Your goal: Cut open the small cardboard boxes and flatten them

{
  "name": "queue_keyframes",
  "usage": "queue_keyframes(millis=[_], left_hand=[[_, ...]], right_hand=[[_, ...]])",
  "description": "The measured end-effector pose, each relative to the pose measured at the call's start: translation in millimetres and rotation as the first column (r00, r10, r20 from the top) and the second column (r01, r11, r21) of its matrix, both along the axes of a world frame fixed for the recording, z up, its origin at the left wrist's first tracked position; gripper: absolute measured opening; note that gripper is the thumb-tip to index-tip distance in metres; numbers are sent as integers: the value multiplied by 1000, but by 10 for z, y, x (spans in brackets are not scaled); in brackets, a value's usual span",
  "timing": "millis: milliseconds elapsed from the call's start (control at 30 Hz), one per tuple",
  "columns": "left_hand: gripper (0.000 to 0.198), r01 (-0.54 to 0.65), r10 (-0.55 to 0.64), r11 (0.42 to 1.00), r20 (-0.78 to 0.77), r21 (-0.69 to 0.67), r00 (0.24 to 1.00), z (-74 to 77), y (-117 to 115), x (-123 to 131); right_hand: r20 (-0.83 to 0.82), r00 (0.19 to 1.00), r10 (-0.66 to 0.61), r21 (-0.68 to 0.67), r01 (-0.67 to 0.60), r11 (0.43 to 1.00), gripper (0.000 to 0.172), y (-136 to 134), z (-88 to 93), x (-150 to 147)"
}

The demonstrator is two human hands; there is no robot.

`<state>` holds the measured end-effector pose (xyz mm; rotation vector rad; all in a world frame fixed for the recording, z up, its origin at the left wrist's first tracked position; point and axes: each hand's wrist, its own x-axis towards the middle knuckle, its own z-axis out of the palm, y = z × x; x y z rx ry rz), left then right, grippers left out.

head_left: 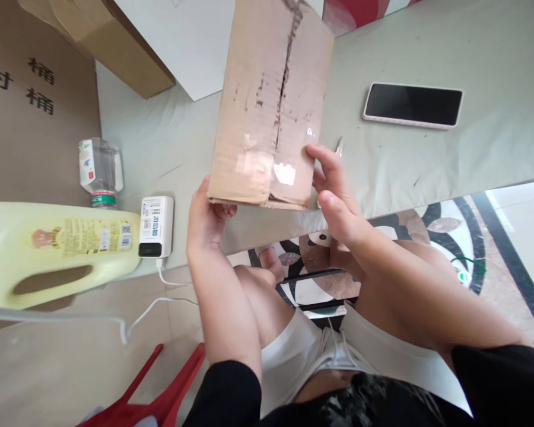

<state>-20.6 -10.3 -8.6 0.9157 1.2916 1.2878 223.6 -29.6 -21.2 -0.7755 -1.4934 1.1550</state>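
A worn brown cardboard box (253, 124) is tilted up over the table, its near end toward me. Dark torn marks run along its middle seam, and glossy clear tape shines near the lower end. My left hand (209, 216) grips the lower left corner, with fingers curled beneath it. At the right edge, my right hand (336, 190) has one fingertip on the box's face and other fingers against its side; the thumb stands apart from the box. A small pointed metal thing (339, 146) lies just beyond the right hand, partly hidden.
A phone (413, 105) lies on the cloth-covered table (493, 65). To the left are a yellow jug (84, 237), a white power bank (155, 227) with a cable, an upside-down clear bottle (102, 169) and large cartons (31, 142). A red plastic stool (155, 391) stands below.
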Motion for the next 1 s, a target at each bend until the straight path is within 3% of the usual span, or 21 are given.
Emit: queue_keyframes(millis=[100, 233, 300, 367, 433, 500, 533, 600, 667, 800, 1000], left_hand=[[25, 127, -139, 982, -80, -141, 987, -24, -41, -20], [18, 290, -352, 921, -236, -262, 906, -13, -75, 15], [28, 207, -253, 965, -364, -162, 896, -9, -65, 49], [44, 39, -2, 995, -386, 89, 922, 5, -50, 90], [50, -46, 142, 940, -266, 339, 953, 41, -43, 140], [49, 30, 84, 859, -198, 512, 977, 91, -50, 201], [47, 104, 36, 825, -235, 555, 971, 115, -57, 233], [41, 242, -31, 785, -354, 571, 935, 151, -72, 292], [37, 307, -59, 782, -425, 543, 903, 165, -82, 331], [37, 288, -57, 820, -431, 494, 900, 147, -87, 342], [44, 281, -38, 833, -456, 477, 889, 147, -102, 372]], right_hand=[[1, 998, -59, -20, 59, 998, 61, 24, -21, 9], [-38, 989, -144, 27, 145, 989, 50, 43, -17, 28], [11, 989, -147, 16, 147, 989, 47, 32, 11, 32], [68, 990, -123, -4, 124, 992, 48, 15, 45, 29], [85, 992, -98, -13, 100, 995, 50, 5, 71, 19], [84, 993, -86, -21, 89, 996, 49, 2, 85, 9], [81, 993, -85, -25, 87, 996, 49, 3, 89, 6], [69, 994, -87, -29, 89, 996, 48, 6, 96, 4], [63, 994, -90, -32, 93, 995, 48, 6, 105, 6], [85, 991, -102, -33, 105, 994, 49, 2, 125, 6], [106, 987, -120, 0, 121, 993, 49, 5, 115, 1]])
